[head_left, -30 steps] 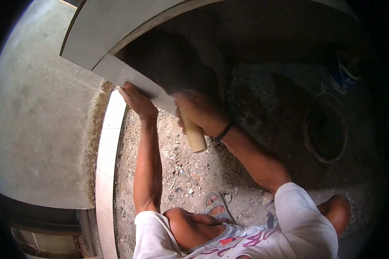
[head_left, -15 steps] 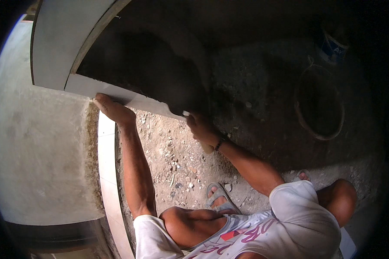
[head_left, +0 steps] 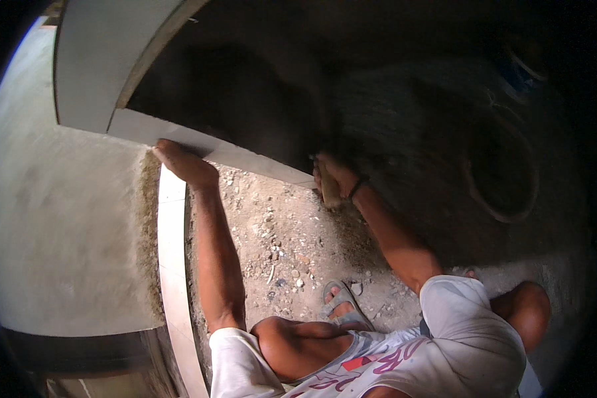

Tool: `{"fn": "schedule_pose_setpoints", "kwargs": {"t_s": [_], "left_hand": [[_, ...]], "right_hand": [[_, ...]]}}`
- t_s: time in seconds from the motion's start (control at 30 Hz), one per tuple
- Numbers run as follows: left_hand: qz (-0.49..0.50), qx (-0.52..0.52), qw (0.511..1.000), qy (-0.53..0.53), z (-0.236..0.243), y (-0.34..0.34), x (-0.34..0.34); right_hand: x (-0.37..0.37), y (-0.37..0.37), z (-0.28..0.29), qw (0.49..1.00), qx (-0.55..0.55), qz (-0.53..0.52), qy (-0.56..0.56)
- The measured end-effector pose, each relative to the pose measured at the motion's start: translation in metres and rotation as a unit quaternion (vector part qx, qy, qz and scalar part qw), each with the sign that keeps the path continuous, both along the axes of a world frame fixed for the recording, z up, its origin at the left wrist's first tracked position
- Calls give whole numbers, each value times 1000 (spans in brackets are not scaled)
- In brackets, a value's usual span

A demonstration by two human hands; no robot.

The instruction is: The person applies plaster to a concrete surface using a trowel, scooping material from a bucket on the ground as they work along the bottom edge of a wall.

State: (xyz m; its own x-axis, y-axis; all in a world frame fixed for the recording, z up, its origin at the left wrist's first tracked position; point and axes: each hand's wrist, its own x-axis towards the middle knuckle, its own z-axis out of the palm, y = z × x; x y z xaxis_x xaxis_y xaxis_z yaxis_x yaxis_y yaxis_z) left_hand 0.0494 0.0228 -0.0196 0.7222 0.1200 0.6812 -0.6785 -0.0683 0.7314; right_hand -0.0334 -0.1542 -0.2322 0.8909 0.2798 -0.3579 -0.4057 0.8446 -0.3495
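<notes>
My left hand point(head_left: 186, 162) is closed on a long pale tile strip point(head_left: 252, 159) below a dark recess, with its fingertips at the strip's lower edge near the left end. My right hand point(head_left: 338, 172) grips a tool with a light wooden handle point(head_left: 331, 192) beside the strip's right end; the tool's working end is hidden in shadow. A wider pale panel point(head_left: 89, 60) adjoins the strip at the upper left.
A smooth grey plastered surface point(head_left: 60, 232) lies at left, bordered by white tiles point(head_left: 172, 232). Gravelly ground point(head_left: 272, 252) and a sandalled foot point(head_left: 341, 305) are below. A dim bucket point(head_left: 521, 73) and a round container point(head_left: 501, 212) sit in shadow at right.
The view has shifted since a second ago. My right hand has moved rightward along the strip with the wooden-handled tool, farther from my left hand, which still holds the strip.
</notes>
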Motion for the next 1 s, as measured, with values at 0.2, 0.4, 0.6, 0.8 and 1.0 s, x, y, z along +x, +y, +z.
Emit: {"fn": "schedule_pose_setpoints", "kwargs": {"t_s": [0.2, 0.4, 0.6, 0.8, 1.0], "left_hand": [[15, 16, 1000, -20, -4, -17, 1], [29, -12, 999, -17, 6, -22, -10], [128, 233, 938, -221, 15, -17, -9], [-2, 13, 1000, -26, 3, -19, -9], [18, 23, 1000, -2, 6, -12, -9]], "right_hand": [[41, -36, 131, 986, -113, 41, -113], [17, -20, 209, 744, -425, -150, -493], [-47, 12, 220, 610, -581, -291, -452], [-29, 4, 135, 661, -589, -268, -380], [-43, 22, 35, 894, -409, -46, -176]]}}
